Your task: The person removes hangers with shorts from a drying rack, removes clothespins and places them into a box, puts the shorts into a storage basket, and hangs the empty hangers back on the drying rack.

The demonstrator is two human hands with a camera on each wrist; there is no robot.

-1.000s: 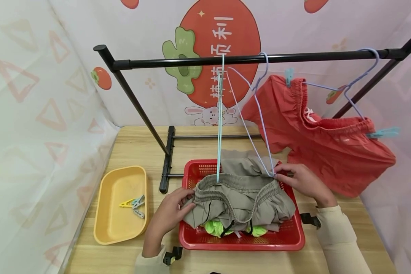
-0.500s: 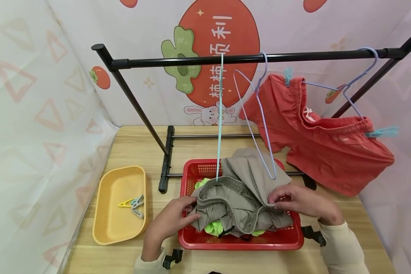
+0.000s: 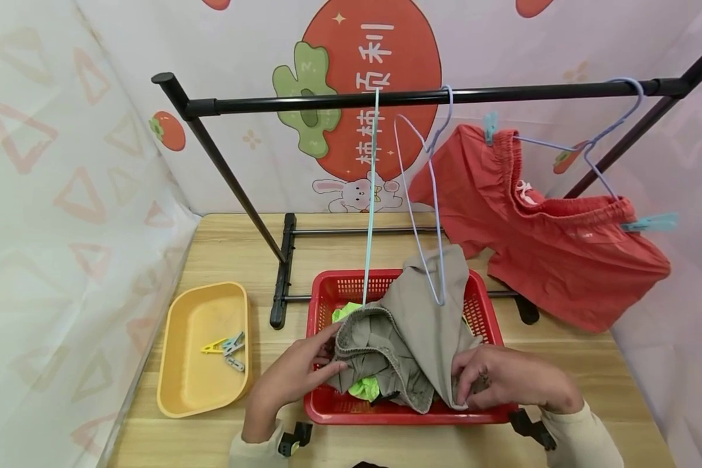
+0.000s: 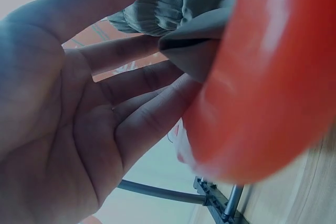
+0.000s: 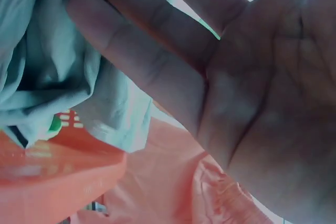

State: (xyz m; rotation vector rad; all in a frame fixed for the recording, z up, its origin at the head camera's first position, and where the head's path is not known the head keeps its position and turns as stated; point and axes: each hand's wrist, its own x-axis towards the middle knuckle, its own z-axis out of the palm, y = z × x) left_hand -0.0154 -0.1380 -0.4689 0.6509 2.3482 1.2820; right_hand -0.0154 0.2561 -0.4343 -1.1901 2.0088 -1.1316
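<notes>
Grey-brown shorts (image 3: 424, 312) with a gathered elastic waistband lie crumpled over a red plastic basket (image 3: 409, 418). My left hand (image 3: 295, 367) is at the left end of the waistband, thumb in front and fairly straight fingers reaching behind the cloth. In the left wrist view its fingertips touch the fabric beside the basket rim. My right hand (image 3: 509, 377) pinches the shorts' cloth at the basket's front right; its fingertips are partly hidden by the fabric. Bright green cloth (image 3: 364, 389) shows underneath. A lilac hanger (image 3: 435, 195) dangles in front of the shorts.
A black rack's rail (image 3: 327, 102) spans above, also bearing a pale blue hanger (image 3: 372, 195) seen edge-on. Red shorts (image 3: 556, 247) hang at right with blue clips (image 3: 649, 223). A yellow tray (image 3: 181, 390) at left holds several clothes pegs (image 3: 228, 348).
My right hand has left the lilac hanger's corner and moved toward the front, drawing the shorts' right side across and forward. The hanger has swung left. My left hand stays nearly in place.
</notes>
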